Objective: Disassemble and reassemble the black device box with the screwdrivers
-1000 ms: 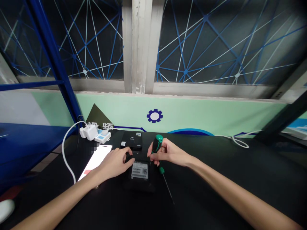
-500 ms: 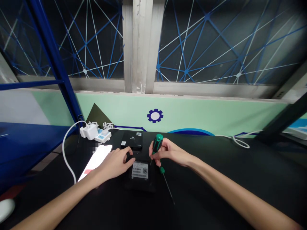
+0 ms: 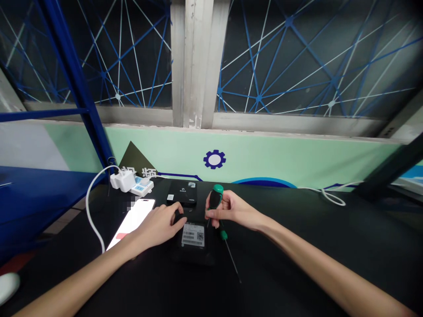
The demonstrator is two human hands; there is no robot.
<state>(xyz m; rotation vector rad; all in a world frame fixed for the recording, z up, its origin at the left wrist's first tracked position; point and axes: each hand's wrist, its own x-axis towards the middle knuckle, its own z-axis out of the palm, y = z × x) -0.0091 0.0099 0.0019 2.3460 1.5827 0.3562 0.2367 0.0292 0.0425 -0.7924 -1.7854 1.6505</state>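
A small black box (image 3: 193, 244) with a white label lies on the black table in front of me. My left hand (image 3: 158, 224) rests at its near-left corner, fingers curled against the box edge. My right hand (image 3: 229, 210) is wrapped round a screwdriver with a green and black handle (image 3: 216, 198). Its thin shaft (image 3: 231, 257) slants down to the right of the box, tip near the table. A second black box (image 3: 181, 193) lies just behind the first.
A lit phone (image 3: 132, 222) lies left of my left hand. Behind it sit a white charger and power strip (image 3: 130, 184) with a white cable (image 3: 90, 215) looping forward. Another white cable (image 3: 330, 196) lies far right. A blue rack (image 3: 29, 202) stands at the left.
Both hands stay almost still. My right hand with the screwdriver has shifted very slightly.
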